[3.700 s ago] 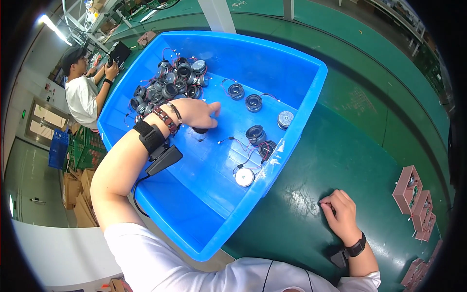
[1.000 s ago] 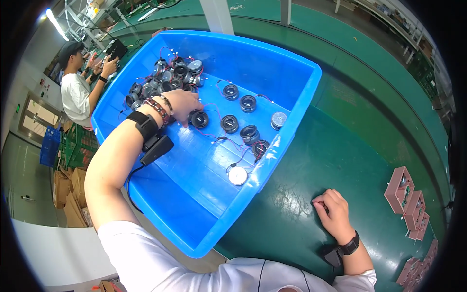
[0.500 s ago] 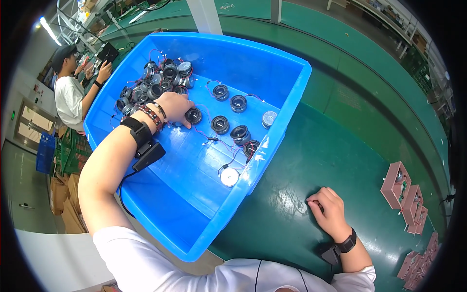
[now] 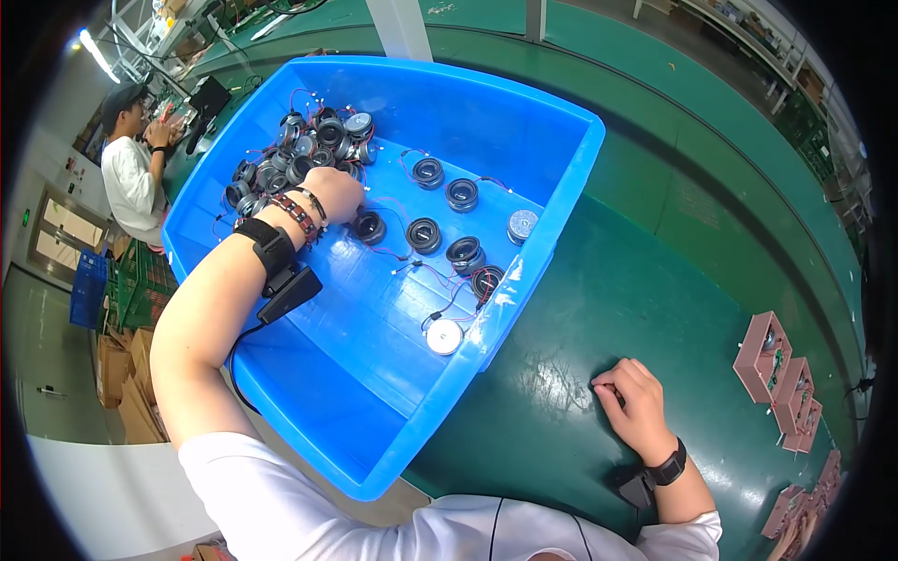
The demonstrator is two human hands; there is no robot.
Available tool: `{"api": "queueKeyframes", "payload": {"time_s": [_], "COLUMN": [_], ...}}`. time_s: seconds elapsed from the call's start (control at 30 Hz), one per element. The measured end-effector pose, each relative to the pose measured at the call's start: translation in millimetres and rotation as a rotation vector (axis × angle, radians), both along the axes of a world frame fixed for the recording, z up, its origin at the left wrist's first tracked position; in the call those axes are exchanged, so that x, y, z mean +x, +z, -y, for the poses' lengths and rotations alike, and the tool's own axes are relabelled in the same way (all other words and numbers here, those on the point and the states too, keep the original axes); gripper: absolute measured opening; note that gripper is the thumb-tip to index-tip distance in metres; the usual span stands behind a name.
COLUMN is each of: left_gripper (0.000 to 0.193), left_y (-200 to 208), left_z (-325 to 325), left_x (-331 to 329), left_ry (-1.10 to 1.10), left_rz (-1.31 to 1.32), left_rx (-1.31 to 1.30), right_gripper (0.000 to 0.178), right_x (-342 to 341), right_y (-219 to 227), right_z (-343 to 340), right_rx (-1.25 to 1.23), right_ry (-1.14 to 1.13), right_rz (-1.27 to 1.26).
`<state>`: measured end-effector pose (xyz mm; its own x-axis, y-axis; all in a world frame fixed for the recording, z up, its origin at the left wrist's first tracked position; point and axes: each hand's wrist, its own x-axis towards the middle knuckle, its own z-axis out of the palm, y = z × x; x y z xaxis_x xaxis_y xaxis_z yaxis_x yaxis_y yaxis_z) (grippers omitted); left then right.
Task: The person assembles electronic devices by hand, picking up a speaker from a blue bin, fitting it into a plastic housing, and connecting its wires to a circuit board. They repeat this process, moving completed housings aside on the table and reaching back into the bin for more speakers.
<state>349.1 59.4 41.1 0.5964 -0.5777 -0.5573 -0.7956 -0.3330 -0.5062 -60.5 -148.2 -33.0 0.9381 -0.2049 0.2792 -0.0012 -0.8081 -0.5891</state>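
Note:
Inside a large blue bin (image 4: 374, 369), my left hand (image 4: 334, 194) reaches over the right edge of a heap of small round black speakers (image 4: 299, 168) with thin red and black wires. Its fingers point down and are mostly hidden behind the back of the hand. Right beside it lies one loose speaker (image 4: 369, 227). Several more are spread over the bin's floor, among them a black one (image 4: 423, 236) and a silver one lying face down (image 4: 444, 337). My right hand (image 4: 634, 400) rests on the green table (image 4: 552, 439) with curled fingers; whatever they hold is hidden.
Pink open boxes (image 4: 762, 360) with small parts inside stand at the table's right. More pink pieces (image 4: 786, 510) lie nearer. Another person (image 4: 134, 182) works at the far left. Green and blue crates (image 4: 140, 285) and cardboard (image 4: 140, 383) are on the left.
My left hand has drawn slightly up and left, off the loose speaker, its thumb now out of sight. The bin has shifted a little. The other person's hands have come closer to their body.

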Motion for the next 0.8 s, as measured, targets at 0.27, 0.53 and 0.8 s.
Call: {"api": "queueKeyframes", "payload": {"time_s": [0.27,0.53,0.8], "left_gripper": [0.044,0.04,0.037], "left_y": [8,41,81], "left_z": [-6,-17,-22], "left_x": [1,8,-5], "left_ry": [0.099,0.071,0.048], "left_rz": [-0.03,0.078,-0.385], "left_rx": [-0.055,-0.198,-0.61], "right_gripper": [0.008,0.008,0.008], "right_x": [0,-1,1], "right_y": [-1,-3,-1], "right_z": [1,2,1], "right_rx": [0.008,-0.009,0.014], "right_ry": [0.003,-0.004,-0.002], "right_rz": [-0.006,-0.03,-0.007]}}
